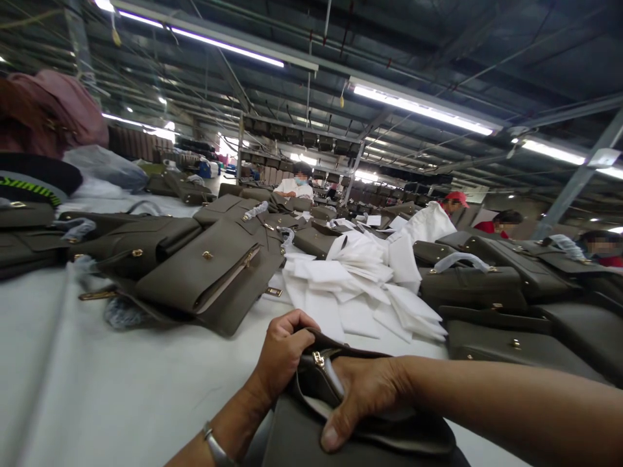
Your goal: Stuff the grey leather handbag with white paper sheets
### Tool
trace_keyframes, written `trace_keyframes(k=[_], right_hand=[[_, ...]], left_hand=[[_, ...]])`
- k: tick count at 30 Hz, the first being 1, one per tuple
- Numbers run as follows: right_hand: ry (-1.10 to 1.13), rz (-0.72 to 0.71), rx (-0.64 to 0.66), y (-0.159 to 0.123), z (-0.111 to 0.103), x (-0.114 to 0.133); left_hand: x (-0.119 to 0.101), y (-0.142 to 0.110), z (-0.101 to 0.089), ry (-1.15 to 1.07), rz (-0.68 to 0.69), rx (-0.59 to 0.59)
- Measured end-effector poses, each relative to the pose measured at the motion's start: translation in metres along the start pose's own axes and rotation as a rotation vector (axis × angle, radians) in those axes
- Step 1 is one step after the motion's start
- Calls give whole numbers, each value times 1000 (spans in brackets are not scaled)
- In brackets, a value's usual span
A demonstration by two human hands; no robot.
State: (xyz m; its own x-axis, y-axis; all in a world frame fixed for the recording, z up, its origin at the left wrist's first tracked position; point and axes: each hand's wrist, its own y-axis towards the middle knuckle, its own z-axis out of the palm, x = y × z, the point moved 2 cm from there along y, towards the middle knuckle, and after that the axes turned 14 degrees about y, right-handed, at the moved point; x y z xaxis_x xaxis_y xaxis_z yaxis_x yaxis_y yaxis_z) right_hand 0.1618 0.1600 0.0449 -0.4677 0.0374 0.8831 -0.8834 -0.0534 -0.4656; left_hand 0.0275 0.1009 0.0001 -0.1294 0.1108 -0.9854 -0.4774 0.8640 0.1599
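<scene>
A dark olive handbag (311,434) lies in front of me at the bottom of the view, its top gaping. My left hand (287,344) is closed on the bag's upper left edge, thumb and fingers pinching the leather beside a gold zipper pull (318,359). My right hand (363,389) reaches into the opening from the right. Its fingers are hidden inside the bag, while the thumb points down over the front panel. A sliver of white material (333,376) shows between the zipper edge and my right hand; I cannot tell whether the hand holds it.
White folded sheets (360,279) lie in a loose pile beyond the bag. Several similar handbags (209,259) crowd the white-covered table (121,389) at left, and more handbags (516,337) are stacked at right. A co-worker (296,185) and other people are farther back.
</scene>
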Motion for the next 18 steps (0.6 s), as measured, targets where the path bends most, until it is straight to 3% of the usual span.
trace_keyframes(k=[6, 12, 15, 18], right_hand=[[-462, -102, -46, -4, -19, 12], [-375, -6, -72, -23, -24, 8], [-457, -59, -92, -25, -21, 11], [-609, 10, -10, -10, -15, 15]], left_hand=[[0, 1, -2, 7, -32, 24], [-1, 1, -3, 8, -72, -13], [-2, 1, -2, 13, -84, -18], [-1, 1, -1, 34, -84, -13]])
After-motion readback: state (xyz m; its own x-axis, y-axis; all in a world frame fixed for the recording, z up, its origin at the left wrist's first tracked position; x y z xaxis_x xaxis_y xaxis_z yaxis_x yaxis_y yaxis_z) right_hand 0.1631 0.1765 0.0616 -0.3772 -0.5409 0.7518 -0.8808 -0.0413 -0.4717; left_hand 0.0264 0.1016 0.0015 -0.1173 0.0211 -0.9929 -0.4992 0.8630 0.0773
